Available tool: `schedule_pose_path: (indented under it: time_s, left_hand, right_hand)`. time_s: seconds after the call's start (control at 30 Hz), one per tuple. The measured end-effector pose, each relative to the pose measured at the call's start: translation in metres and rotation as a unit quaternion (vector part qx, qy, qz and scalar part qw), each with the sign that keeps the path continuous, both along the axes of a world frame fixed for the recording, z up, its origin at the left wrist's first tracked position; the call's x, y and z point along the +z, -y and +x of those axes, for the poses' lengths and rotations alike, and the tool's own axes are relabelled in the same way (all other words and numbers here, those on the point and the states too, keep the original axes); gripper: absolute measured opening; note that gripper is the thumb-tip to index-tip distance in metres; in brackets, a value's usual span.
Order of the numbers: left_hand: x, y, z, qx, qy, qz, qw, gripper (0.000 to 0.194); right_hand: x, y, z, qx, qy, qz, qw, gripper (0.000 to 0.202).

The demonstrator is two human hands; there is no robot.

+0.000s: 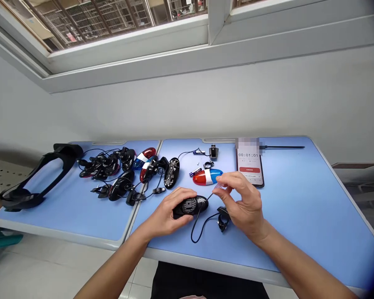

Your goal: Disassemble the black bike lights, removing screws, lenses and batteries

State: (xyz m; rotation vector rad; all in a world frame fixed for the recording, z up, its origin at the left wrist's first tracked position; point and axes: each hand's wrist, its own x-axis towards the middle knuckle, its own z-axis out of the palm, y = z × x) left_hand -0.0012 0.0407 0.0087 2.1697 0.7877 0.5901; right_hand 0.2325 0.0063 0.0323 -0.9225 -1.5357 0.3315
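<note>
My left hand [171, 214] is closed around a black oval bike light housing [189, 204], which lies on the blue table with its underside up. In my right hand [241, 203] a small screwdriver [217, 187] with a clear handle is pinched between thumb and fingers. Its thin shaft slants down to the right end of the housing. A black cable [193, 236] loops from the housing to a black clamp piece [223, 218] below my right hand. Just beyond the housing rests a red, white and blue lens cover [207, 177].
Batteries [195, 171], a black switch piece [213, 152] and an opened housing [171, 173] lie farther back. Several wired lights [121, 185] are heaped on the left, beside a black headband frame [57, 160]. A phone [249, 164] showing a timer is at the right.
</note>
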Motion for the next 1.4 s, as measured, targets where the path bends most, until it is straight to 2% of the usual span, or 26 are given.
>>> schedule_pose_path:
  time_s: [0.1, 0.17, 0.37, 0.47, 0.53, 0.67, 0.87, 1.0, 1.13, 1.3, 1.4]
  left_hand:
    - [0.0011, 0.0004, -0.0003, 0.003, -0.006, 0.002, 1.000, 0.046]
    - [0.0016, 0.0010, -0.0004, 0.004, -0.008, 0.006, 1.000, 0.046]
    - [0.0009, 0.0019, -0.0008, 0.007, -0.012, 0.009, 1.000, 0.045]
    - [-0.0005, 0.0016, -0.0014, 0.009, -0.008, 0.006, 1.000, 0.045]
    - [-0.0009, 0.0013, -0.0016, 0.008, -0.006, 0.006, 1.000, 0.045]
    - [-0.0002, 0.0008, -0.0013, 0.006, -0.008, 0.007, 1.000, 0.045]
    - [-0.0005, 0.0012, -0.0010, 0.009, 0.000, 0.013, 1.000, 0.046]
    - [-0.0008, 0.0019, -0.0010, 0.012, -0.009, 0.015, 1.000, 0.046]
    - [-0.0003, 0.0019, -0.0013, 0.016, -0.021, 0.014, 1.000, 0.047]
    - [-0.0017, 0.0018, -0.0025, 0.012, -0.015, 0.016, 1.000, 0.048]
    - [-0.0031, 0.0020, -0.0033, 0.010, -0.009, 0.015, 1.000, 0.049]
  right_hand:
    - [0.0028, 0.0003, 0.0009, 0.017, -0.032, -0.045, 0.998, 0.030]
    - [0.0041, 0.0003, 0.0020, 0.027, -0.033, -0.048, 0.998, 0.028]
    - [0.0036, -0.0004, 0.0040, -0.031, 0.002, -0.024, 0.999, 0.028]
    - [0.0044, 0.0005, 0.0034, 0.012, 0.005, -0.017, 1.000, 0.037]
    - [0.0052, 0.0014, 0.0022, 0.036, 0.005, -0.022, 0.999, 0.034]
    - [0.0065, 0.0027, 0.0000, 0.015, -0.004, -0.013, 1.000, 0.025]
    - [0.0063, 0.0034, 0.0000, 0.049, -0.013, -0.031, 0.998, 0.034]
    - [0.0039, 0.0032, -0.0017, 0.017, 0.003, -0.020, 1.000, 0.029]
    - [0.0037, 0.0040, -0.0026, 0.006, -0.023, -0.054, 0.998, 0.039]
    - [0.0044, 0.0027, -0.0006, 0.003, -0.012, -0.045, 0.999, 0.024]
    - [0.0051, 0.0020, 0.0013, -0.006, -0.025, -0.057, 0.998, 0.033]
